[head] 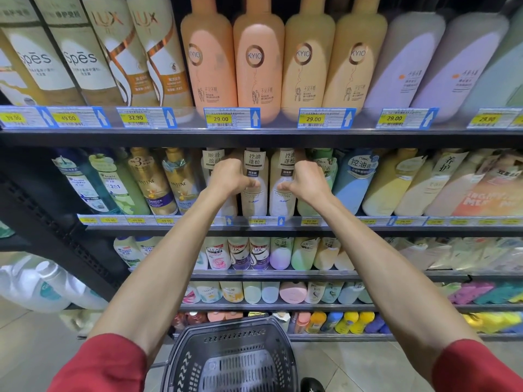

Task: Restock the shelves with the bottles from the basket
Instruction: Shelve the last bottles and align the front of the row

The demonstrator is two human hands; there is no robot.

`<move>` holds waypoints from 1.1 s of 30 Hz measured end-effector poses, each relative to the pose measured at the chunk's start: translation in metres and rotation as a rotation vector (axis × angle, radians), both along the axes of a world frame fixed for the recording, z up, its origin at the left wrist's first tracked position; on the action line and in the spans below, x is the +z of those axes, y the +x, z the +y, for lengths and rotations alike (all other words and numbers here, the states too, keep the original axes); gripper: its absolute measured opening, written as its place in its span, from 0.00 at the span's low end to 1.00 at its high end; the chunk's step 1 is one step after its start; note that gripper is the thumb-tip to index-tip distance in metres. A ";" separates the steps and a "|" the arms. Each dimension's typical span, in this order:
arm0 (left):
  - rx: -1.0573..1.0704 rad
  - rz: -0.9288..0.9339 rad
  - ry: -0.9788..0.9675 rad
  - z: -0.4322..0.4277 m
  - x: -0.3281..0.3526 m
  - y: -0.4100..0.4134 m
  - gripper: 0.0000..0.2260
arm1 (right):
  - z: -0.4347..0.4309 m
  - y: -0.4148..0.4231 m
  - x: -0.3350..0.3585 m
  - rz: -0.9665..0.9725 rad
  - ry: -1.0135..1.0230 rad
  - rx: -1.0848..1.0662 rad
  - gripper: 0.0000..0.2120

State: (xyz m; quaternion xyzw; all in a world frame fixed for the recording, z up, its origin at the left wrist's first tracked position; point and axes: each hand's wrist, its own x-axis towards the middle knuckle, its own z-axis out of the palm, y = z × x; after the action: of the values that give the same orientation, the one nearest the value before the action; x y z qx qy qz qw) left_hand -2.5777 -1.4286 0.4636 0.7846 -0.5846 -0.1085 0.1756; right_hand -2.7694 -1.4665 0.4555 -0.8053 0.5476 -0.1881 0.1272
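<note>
Head view: a person in red sleeves reaches both arms to a shampoo shelf, with the basket low in front.
Left hand (pixel 229 178): fingers curled round the left side of the left cream shampoo bottle (pixel 254 193), thumb pressed on its front; a closed grip on that bottle.
Right hand (pixel 307 179): mirrors it, fingers curled round the right side of the right cream shampoo bottle (pixel 281 199), thumb on its front; it also grips.
Bottles' place: both stand upright side by side on the second shelf (pixel 353 226), touching or nearly so, bases just behind the price strip (pixel 256 221). A third cream bottle (pixel 212 162) sits just beside them on the left, partly hidden by the left hand.
Neighbours: gold Pantene bottles (pixel 167 190) to the left, a pale blue bottle (pixel 352 188) to the right.
Basket (pixel 195 360): black plastic, on the floor between the arms; the part of its inside that shows holds no bottle.
Progress: judged late, probably the last pair going in, since the basket looks emptied.
Left to do: seat the two bottles squarely, let go, and check the hidden near end of the basket.
</note>
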 end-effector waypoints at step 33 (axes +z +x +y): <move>-0.125 0.073 -0.471 0.052 -0.040 -0.019 0.18 | 0.026 -0.010 -0.018 -0.265 -0.289 -0.035 0.20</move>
State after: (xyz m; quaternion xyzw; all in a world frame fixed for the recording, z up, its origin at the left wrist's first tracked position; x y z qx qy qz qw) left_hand -2.5967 -1.3768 0.4241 0.6799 -0.6344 -0.0083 0.3676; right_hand -2.7791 -1.4404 0.4379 -0.7739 0.5071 -0.3712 0.0781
